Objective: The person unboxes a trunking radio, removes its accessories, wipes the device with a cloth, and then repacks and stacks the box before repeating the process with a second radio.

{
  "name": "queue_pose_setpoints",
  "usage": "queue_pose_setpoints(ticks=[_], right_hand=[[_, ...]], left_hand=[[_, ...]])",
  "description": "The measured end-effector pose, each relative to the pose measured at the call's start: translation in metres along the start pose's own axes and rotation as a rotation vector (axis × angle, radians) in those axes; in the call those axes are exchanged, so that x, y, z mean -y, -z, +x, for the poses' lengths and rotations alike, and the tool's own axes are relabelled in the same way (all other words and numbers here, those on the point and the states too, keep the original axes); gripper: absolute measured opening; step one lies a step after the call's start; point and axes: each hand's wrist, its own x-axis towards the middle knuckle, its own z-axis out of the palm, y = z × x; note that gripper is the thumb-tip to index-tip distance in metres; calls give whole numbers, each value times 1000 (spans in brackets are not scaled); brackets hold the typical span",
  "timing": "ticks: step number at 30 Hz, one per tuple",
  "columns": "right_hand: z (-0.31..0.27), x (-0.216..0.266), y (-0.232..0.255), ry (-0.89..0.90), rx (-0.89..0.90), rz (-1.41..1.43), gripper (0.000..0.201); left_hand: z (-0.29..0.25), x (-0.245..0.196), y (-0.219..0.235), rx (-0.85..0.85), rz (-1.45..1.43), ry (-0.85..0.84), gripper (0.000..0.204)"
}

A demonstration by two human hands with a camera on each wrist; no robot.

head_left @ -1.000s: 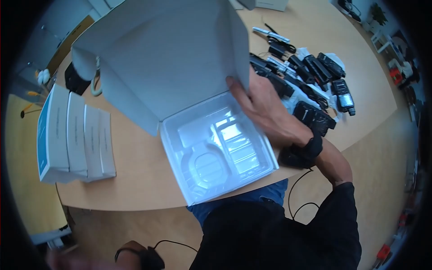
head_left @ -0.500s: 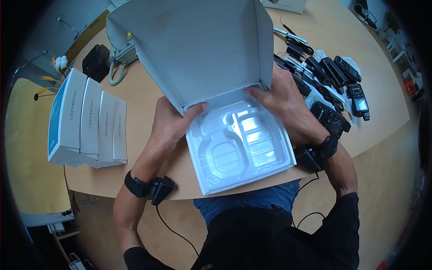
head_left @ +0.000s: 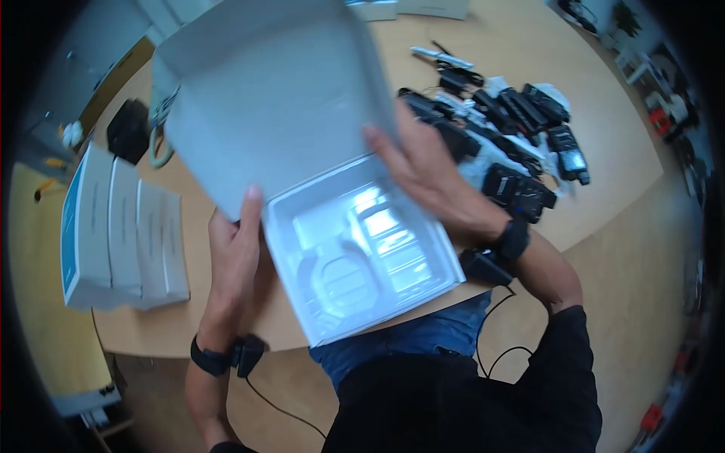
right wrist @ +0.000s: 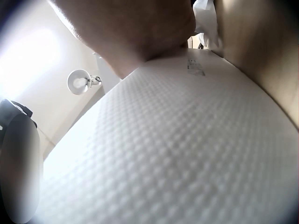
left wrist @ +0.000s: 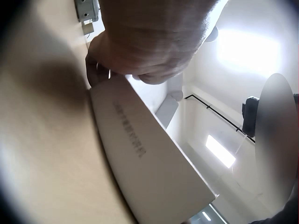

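A white cardboard box stands at the table's front edge with its lid (head_left: 264,106) raised. Inside it is a glossy white plastic tray (head_left: 306,219) with moulded hollows holding nothing. My left hand (head_left: 236,257) grips the back left corner by the hinge, thumb up along the lid's edge. My right hand (head_left: 430,162) holds the right side, its thumb on the inside of the lid and its fingers hidden behind. The left wrist view shows the printed box side (left wrist: 145,154) below that hand; the right wrist view shows a dimpled white side (right wrist: 177,140).
Several closed white boxes (head_left: 124,234) stand in a row at the left. Walkie-talkies (head_left: 568,153), cables and plastic bags crowd the table's right side. A desk phone cord (head_left: 157,151) and a black object (head_left: 128,132) lie behind the lid. More boxes (head_left: 434,7) are at the back.
My left hand came up from below the table edge to the box's back left corner. My right thumb went down to the hinge corner, then back up onto the lid. The head view shifted.
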Motion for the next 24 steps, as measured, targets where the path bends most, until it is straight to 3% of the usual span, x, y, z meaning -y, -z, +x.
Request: queue_pose_setpoints(ticks=[2, 5, 10, 12, 15, 17, 19, 21, 23, 24], right_hand=[[0, -2, -3, 11, -20, 70, 49], [-3, -4, -5, 41, -104, 63, 52], [-8, -6, -10, 122, -79, -27, 48], [-7, -6, -9, 100, -55, 35, 47], [-7, 0, -3, -7, -3, 121, 44], [-8, -2, -5, 14, 0, 127, 44], [-9, 1, -4, -9, 1, 134, 46], [-8, -7, -4, 41, 6, 48, 62], [-7, -4, -6, 45, -15, 201, 72], [-9, 3, -4, -65, -38, 354, 77]], left_hand=[[-4, 11, -6, -59, -103, 199, 42], [-2, 3, -19, -139, -291, 222, 44], [0, 5, -15, -219, -224, 310, 43], [0, 0, -21, -217, -246, 219, 42], [0, 11, -16, -200, -205, 236, 42], [-2, 8, -19, -187, -260, 199, 44], [-1, 10, -22, -151, -311, 62, 46], [0, 7, -20, -166, -294, 24, 48], [2, 0, -16, -153, -305, -100, 50], [3, -2, -14, -223, -380, -155, 47]])
